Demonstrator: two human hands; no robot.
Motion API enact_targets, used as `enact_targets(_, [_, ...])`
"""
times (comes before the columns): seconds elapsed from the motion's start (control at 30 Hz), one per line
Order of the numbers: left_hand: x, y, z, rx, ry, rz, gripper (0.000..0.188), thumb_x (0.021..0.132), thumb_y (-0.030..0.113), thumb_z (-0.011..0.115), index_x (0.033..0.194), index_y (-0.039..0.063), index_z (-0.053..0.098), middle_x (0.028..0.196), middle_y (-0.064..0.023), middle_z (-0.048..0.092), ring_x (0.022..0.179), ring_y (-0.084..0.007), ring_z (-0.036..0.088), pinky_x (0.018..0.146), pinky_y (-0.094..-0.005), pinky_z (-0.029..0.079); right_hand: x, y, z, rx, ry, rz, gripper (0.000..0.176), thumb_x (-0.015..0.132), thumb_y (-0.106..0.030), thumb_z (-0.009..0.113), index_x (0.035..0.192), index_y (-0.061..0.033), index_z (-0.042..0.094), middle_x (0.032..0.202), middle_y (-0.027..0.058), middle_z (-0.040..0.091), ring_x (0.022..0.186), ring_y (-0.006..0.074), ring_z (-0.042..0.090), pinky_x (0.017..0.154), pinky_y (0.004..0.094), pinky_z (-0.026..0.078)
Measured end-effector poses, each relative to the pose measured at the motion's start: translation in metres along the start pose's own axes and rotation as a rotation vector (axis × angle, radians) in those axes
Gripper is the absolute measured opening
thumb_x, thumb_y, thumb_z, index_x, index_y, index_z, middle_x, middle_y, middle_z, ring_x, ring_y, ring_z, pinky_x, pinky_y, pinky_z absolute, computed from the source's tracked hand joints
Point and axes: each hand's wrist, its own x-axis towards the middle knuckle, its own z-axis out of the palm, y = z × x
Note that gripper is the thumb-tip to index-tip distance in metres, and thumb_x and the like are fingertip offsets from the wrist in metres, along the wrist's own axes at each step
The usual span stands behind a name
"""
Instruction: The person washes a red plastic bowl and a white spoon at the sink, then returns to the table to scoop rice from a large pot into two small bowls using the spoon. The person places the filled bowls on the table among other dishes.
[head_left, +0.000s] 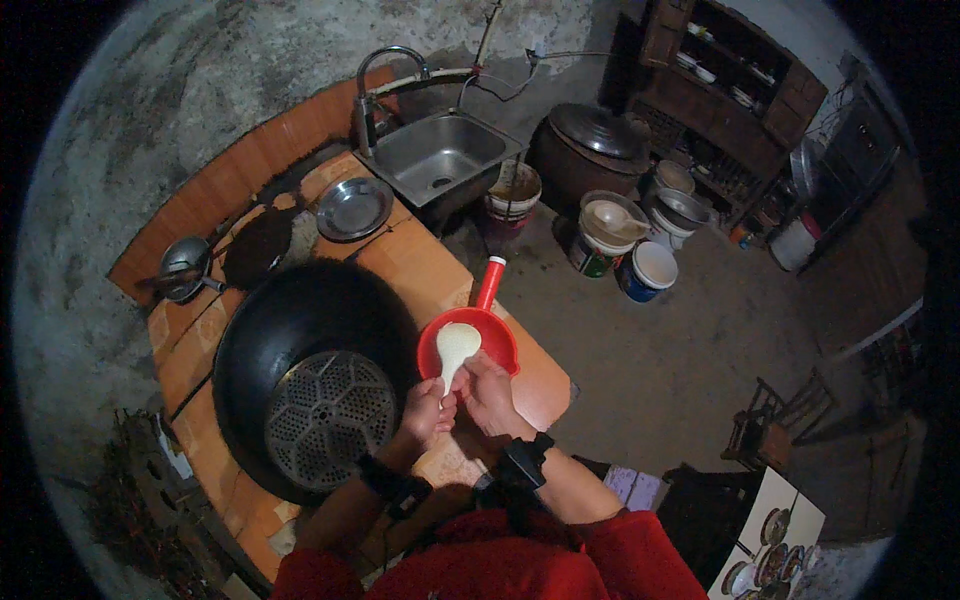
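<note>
My left hand (431, 411) is closed around the handle of a pale rice paddle (458, 344), whose broad blade points away from me. Close beside it, my right hand (486, 390) has its fingers bent at the paddle's neck; whether they grip it I cannot tell. Under the paddle lies a red plastic dipper (501, 341) on the tiled counter, its handle pointing to the far side. To the left, a large black wok (247, 375) is set into the counter, with a perforated metal steamer plate (330, 420) inside.
A metal basin (355, 209) stands on the counter near a steel sink (442, 150) with a tall faucet. A ladle (184, 270) lies at the far left. Several buckets (655, 266) and a big lidded vat (589, 154) stand on the floor. Dishes lie on a table at lower right.
</note>
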Motion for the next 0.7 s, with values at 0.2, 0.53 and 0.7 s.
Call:
enact_targets(0.2, [-0.002, -0.001, 0.004, 0.032, 0.051, 0.014, 0.023, 0.097, 0.023, 0.033, 0.091, 0.006, 0.047, 0.060, 0.0004, 0.040, 0.044, -0.0073, 0.033, 0.037, -0.0219, 0.026, 0.021, 0.001, -0.011, 0.123, 0.011, 0.105, 0.016, 0.091, -0.011, 0.047, 0.102, -0.0001, 0.053, 0.087, 0.0101, 0.062, 0.062, 0.0155, 0.054, 0.057, 0.0279, 0.049])
enact_targets(0.53, [0.014, 0.000, 0.003, 0.046, 0.139, -0.151, 0.024, 0.096, 0.023, 0.032, 0.084, 0.008, 0.047, 0.060, 0.0014, 0.041, 0.041, -0.0077, 0.031, 0.036, -0.0223, 0.026, 0.018, 0.015, -0.019, -0.290, -0.016, 0.184, 0.012, 0.090, -0.007, 0.050, 0.100, -0.0007, 0.053, 0.078, 0.0099, 0.061, 0.060, 0.0173, 0.053, 0.049, 0.0283, 0.044])
enact_targets(0.7, [0.024, 0.005, -0.011, 0.061, 0.128, -0.272, 0.025, 0.094, 0.020, 0.031, 0.081, 0.007, 0.049, 0.058, 0.0016, 0.040, 0.041, -0.0084, 0.032, 0.036, -0.0227, 0.026, 0.041, 0.017, -0.028, -0.270, 0.116, 0.415, 0.013, 0.092, -0.015, 0.048, 0.094, -0.0033, 0.052, 0.070, 0.0091, 0.054, 0.059, 0.0209, 0.050, 0.049, 0.0336, 0.043])
